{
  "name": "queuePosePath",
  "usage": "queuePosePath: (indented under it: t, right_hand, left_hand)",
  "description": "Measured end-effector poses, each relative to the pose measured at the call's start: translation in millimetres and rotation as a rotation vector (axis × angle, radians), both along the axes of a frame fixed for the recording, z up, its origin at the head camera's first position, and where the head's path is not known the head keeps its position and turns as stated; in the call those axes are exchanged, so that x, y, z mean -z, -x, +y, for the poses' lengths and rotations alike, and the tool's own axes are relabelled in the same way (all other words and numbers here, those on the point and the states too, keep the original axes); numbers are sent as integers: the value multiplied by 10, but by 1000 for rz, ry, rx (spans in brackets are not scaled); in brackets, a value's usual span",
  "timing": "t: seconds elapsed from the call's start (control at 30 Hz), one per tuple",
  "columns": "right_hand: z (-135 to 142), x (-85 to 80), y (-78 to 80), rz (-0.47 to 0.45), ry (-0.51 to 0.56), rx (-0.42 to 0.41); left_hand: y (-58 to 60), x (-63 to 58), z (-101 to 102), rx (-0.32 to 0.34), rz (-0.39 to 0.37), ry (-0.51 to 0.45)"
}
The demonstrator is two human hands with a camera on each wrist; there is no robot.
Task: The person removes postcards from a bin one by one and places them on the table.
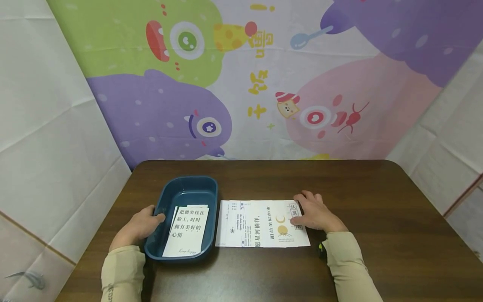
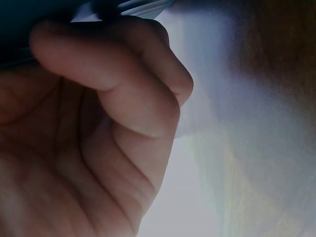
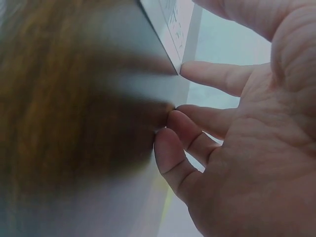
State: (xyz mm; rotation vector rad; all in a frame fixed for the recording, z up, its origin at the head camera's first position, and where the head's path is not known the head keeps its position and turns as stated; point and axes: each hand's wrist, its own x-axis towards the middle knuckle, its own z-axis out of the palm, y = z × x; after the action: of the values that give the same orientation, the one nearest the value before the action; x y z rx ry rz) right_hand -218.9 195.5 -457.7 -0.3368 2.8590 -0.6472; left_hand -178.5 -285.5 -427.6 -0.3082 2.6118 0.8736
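On the left side of the table, my left hand [image 1: 138, 226] grips the side of a dark blue plastic tray [image 1: 194, 198], thumb over the rim and fingers curled under it in the left wrist view. White cards [image 1: 185, 241] printed with Chinese text lie stacked in the tray's near half. Right of the tray, several white printed cards [image 1: 262, 230] form an overlapping row on the table. My right hand [image 1: 316, 213] rests at the row's right end, thumb on the last card. In the right wrist view a straight finger [image 3: 217, 76] touches a card corner, and other fingertips meet the tabletop.
The brown wooden table [image 1: 271, 277] has rounded far corners. Behind it hangs a cloth [image 1: 260, 142] with cartoon monsters, and pale cloth walls [image 1: 49, 126] stand at both sides. A small dark object with a yellow-green mark [image 1: 322, 248] shows by the right wrist.
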Motion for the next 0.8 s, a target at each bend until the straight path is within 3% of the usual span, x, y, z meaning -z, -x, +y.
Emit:
queuePosePath:
  t: [0.8]
  right_hand:
    - [-3,-32,9,0,41,7]
  left_hand:
    - [1,-5,1,-12,-20,-12]
